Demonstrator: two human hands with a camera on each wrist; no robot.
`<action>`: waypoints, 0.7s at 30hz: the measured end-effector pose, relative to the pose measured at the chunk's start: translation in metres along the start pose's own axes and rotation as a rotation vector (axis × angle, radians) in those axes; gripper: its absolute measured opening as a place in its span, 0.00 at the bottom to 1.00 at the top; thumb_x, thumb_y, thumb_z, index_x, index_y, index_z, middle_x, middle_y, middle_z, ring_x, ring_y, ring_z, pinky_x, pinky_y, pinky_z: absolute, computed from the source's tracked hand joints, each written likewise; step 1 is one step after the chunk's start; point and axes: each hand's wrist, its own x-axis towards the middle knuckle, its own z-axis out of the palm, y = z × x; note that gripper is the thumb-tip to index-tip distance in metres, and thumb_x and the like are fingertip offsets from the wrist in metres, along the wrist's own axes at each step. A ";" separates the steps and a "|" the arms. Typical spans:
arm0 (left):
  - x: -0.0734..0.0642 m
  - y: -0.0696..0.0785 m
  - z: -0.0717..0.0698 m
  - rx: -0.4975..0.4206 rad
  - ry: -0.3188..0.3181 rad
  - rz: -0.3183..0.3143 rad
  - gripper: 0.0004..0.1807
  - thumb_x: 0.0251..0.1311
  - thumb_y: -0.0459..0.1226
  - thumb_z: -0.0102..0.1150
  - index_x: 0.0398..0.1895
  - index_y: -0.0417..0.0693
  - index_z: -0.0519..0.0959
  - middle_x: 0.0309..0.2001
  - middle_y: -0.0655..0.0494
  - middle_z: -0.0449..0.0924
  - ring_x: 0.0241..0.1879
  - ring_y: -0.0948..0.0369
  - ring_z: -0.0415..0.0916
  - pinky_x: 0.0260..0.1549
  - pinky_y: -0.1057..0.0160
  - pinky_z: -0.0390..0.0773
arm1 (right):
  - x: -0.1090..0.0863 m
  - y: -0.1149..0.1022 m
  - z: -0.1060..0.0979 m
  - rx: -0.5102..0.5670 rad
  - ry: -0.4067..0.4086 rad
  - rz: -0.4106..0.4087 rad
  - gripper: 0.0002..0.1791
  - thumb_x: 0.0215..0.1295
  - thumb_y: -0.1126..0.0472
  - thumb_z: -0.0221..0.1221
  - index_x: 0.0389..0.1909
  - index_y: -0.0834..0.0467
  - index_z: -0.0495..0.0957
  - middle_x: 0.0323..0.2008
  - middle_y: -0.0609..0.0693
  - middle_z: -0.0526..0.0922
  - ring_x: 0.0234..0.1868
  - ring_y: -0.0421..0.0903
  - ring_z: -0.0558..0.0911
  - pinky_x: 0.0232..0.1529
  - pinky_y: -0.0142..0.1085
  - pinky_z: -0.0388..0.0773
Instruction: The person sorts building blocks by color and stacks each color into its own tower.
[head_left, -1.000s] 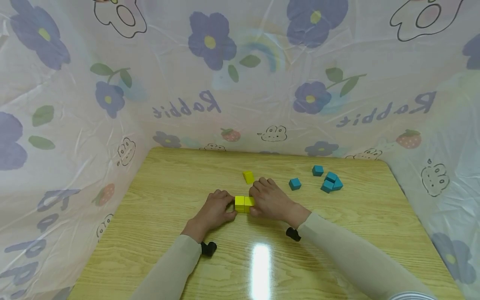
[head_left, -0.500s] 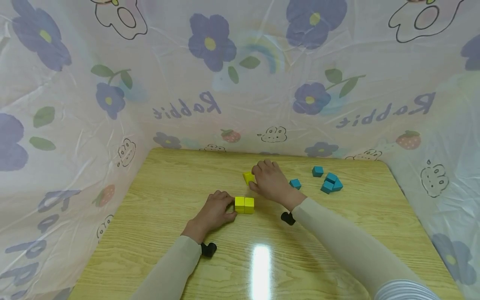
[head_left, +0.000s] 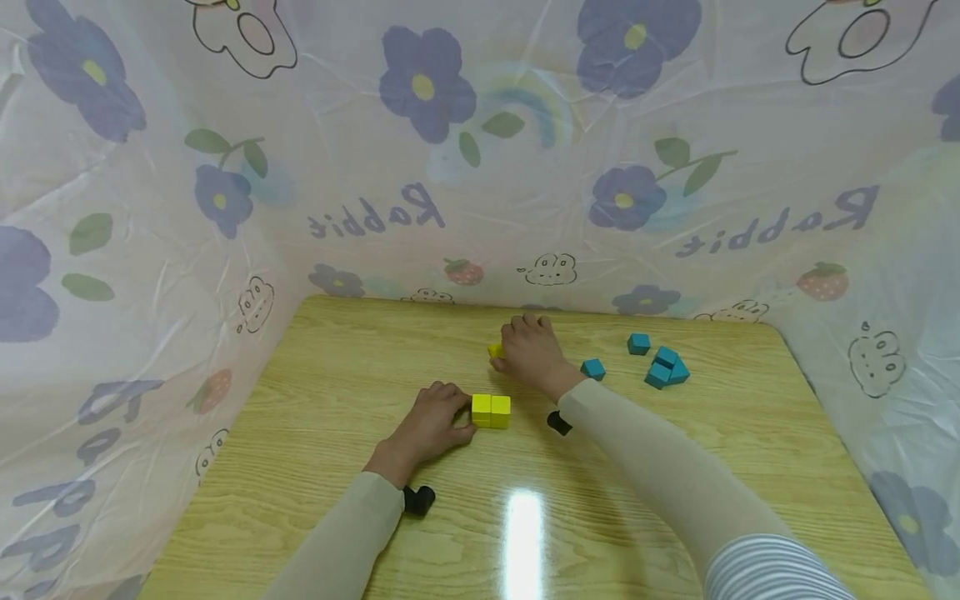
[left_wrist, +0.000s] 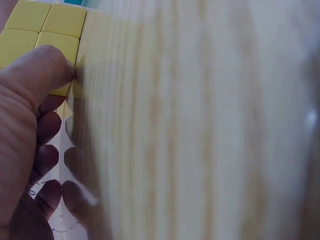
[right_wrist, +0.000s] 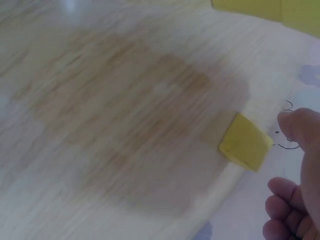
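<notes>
Yellow cubes [head_left: 491, 411] stand side by side and stacked two high near the table's middle. My left hand [head_left: 427, 423] pinches their left end; in the left wrist view the thumb [left_wrist: 45, 70] lies over a lower cube [left_wrist: 57, 42], with the fingertips on the far side. My right hand [head_left: 534, 354] is behind the stack, at a yellow triangular block [head_left: 495, 352] that it partly hides. In the right wrist view the triangular block [right_wrist: 245, 142] lies on the table, with thumb and fingers spread apart beside it.
Right of my right hand sits a blue cube [head_left: 592, 369], with another blue cube [head_left: 638, 343] behind it. A cluster of blue blocks [head_left: 660, 373], one triangular, is further right. A patterned curtain [head_left: 480, 208] borders the wooden table [head_left: 337, 350].
My right hand has let go of the yellow cubes and moved back to the yellow triangular block. The left hand has stayed at the stack.
</notes>
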 end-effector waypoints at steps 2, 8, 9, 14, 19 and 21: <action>0.000 0.000 0.000 0.003 0.000 -0.001 0.25 0.68 0.49 0.68 0.60 0.43 0.83 0.51 0.56 0.81 0.53 0.56 0.73 0.61 0.49 0.71 | 0.002 -0.001 0.003 -0.015 -0.009 0.008 0.31 0.70 0.34 0.63 0.45 0.61 0.80 0.42 0.54 0.80 0.46 0.55 0.74 0.50 0.50 0.72; 0.001 0.002 0.000 -0.002 0.001 0.000 0.24 0.68 0.49 0.68 0.60 0.43 0.83 0.51 0.56 0.81 0.53 0.56 0.73 0.61 0.49 0.71 | 0.005 -0.004 0.011 -0.036 -0.071 0.046 0.33 0.73 0.33 0.60 0.49 0.62 0.80 0.45 0.56 0.80 0.50 0.56 0.74 0.53 0.52 0.72; 0.001 0.002 0.000 -0.001 0.002 0.000 0.24 0.68 0.49 0.68 0.60 0.43 0.84 0.51 0.56 0.81 0.53 0.56 0.73 0.60 0.49 0.71 | 0.005 -0.005 0.012 -0.038 -0.081 0.052 0.33 0.73 0.33 0.59 0.50 0.62 0.80 0.45 0.56 0.80 0.50 0.56 0.74 0.53 0.52 0.72; 0.001 0.002 0.001 0.008 0.007 0.001 0.24 0.68 0.49 0.68 0.60 0.44 0.84 0.50 0.57 0.81 0.51 0.57 0.72 0.59 0.50 0.72 | 0.005 -0.008 0.013 -0.051 -0.095 0.065 0.30 0.74 0.37 0.60 0.51 0.62 0.80 0.45 0.55 0.80 0.50 0.55 0.74 0.54 0.52 0.72; 0.000 0.001 0.000 0.014 0.004 -0.001 0.24 0.68 0.49 0.68 0.60 0.44 0.84 0.50 0.57 0.81 0.51 0.57 0.72 0.58 0.51 0.72 | 0.004 -0.006 0.014 0.001 -0.104 0.038 0.20 0.78 0.49 0.57 0.54 0.63 0.78 0.47 0.56 0.78 0.52 0.56 0.71 0.54 0.51 0.71; -0.001 0.001 0.000 0.011 0.004 -0.002 0.24 0.68 0.49 0.68 0.60 0.44 0.84 0.50 0.56 0.81 0.51 0.56 0.72 0.58 0.50 0.72 | 0.002 -0.004 0.014 0.035 -0.113 0.018 0.17 0.78 0.54 0.56 0.55 0.62 0.78 0.48 0.55 0.78 0.53 0.56 0.71 0.53 0.50 0.70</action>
